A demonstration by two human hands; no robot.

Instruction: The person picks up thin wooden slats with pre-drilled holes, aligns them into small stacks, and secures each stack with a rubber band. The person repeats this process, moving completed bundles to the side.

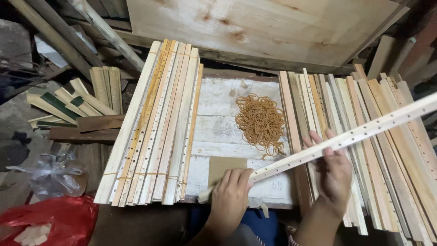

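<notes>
A: What does the left hand point(230, 200) do?

B: It lies at 6 o'clock on the counter point(218, 130). Its fingers are curled together and clamped on the near end of a long slat point(359, 132). Under the hand there is a brown sandpaper sheet point(225, 165), flat on the white boards.

A: And the slat, where does it go?

B: It is pale wood with a row of small holes. From the left hand it runs up to 2 o'clock and leaves the picture at the right edge. It passes above the loose slats point(378, 150).

A: The right hand point(332, 175)?

B: It is at 5 o'clock, under the slat. The fingers are spread a little and press against the slat from below; the thumb I cannot see well, so I cannot tell if it really grips.

A: What else is near?

B: A heap of rubber bands point(260, 120) lies on the counter in the centre, just beside the slat. At 9 o'clock a bundle point(154, 127) of holed slats lies tied with bands. At 7 o'clock, off the counter, there is a red bag point(50, 221), and above it a clear plastic bag point(54, 173). At 12 o'clock a big plywood board point(264, 27) leans.
</notes>
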